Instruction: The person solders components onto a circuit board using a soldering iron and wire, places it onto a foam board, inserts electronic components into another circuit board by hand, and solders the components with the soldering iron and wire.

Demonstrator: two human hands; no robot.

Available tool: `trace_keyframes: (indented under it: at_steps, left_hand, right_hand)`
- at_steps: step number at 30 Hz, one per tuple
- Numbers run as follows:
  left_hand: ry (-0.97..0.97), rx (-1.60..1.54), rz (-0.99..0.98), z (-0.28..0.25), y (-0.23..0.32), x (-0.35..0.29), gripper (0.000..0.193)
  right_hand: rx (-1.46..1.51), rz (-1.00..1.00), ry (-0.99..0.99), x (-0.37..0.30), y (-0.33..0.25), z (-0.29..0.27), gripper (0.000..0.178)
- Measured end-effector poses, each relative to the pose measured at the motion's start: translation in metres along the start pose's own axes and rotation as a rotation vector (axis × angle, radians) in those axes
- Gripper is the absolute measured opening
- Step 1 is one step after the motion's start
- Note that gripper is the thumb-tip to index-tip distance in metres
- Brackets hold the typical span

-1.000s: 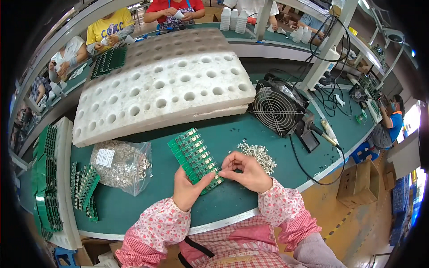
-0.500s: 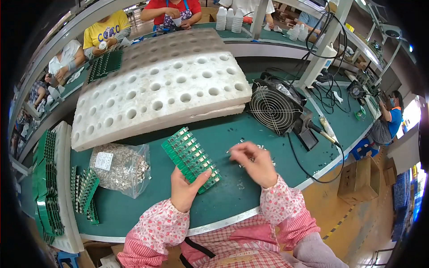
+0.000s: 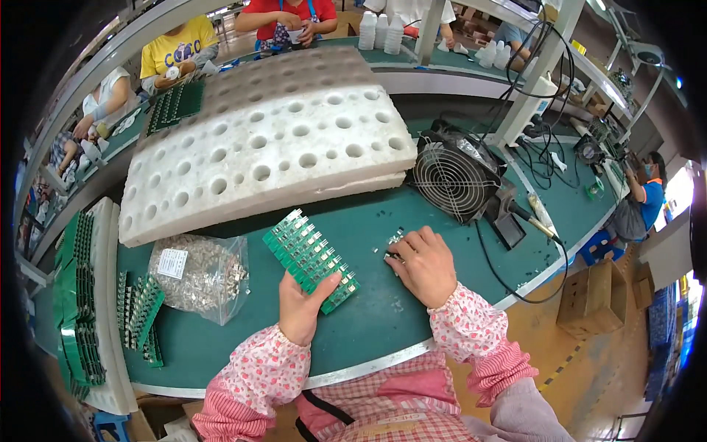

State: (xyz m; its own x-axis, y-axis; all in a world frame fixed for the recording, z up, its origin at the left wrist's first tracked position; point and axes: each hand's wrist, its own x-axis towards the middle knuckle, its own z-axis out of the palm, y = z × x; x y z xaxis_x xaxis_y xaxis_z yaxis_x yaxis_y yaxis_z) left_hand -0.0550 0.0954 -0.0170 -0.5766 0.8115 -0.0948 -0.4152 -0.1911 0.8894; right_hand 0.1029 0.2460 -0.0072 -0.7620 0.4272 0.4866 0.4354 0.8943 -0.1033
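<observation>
My left hand (image 3: 300, 313) is closed on the lower end of a green circuit board panel (image 3: 303, 250), thumb on top. The panel is tilted above the green tabletop (image 3: 243, 350) and carries rows of small metal and white components. To its right, my right hand (image 3: 427, 271) rests low over the table with fingers curled and tips together. Those fingertips touch a little heap of tiny metal parts (image 3: 395, 237), partly hidden by the hand. Whatever they pinch is too small to make out.
A clear bag of small metal parts (image 3: 202, 287) lies left of the panel, beside loose circuit boards (image 3: 138, 309). More boards (image 3: 77, 309) stand in foam at far left. Behind is a big white foam block with holes (image 3: 243, 166); right, a fan (image 3: 451, 180) and a corded soldering iron (image 3: 532, 219).
My right hand has come down onto the small parts, its fingers curling in from a looser, raised pose. The panel in my left hand has shifted slightly to the left and up.
</observation>
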Motion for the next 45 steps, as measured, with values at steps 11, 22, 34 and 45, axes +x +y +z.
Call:
trace_keyframes:
  at_steps: [11,22,34,45]
  left_hand:
    - [-0.007,-0.019,0.006,0.0,0.003,-0.002,0.035]
    - [-0.108,-0.271,-0.122,-0.008,0.004,0.002,0.029]
    - [-0.108,-0.257,-0.112,-0.005,0.007,0.001,0.03]
    - [-0.113,-0.236,-0.098,-0.006,0.007,0.0,0.031]
  right_hand:
    - [0.033,-0.004,0.012,0.013,-0.005,0.023,0.012]
    - [-0.016,-0.057,0.081,0.011,-0.003,0.022,0.008]
    - [-0.133,-0.038,0.043,0.003,0.003,0.025,0.018]
    - [0.1,0.063,0.089,0.003,0.007,0.008,0.012]
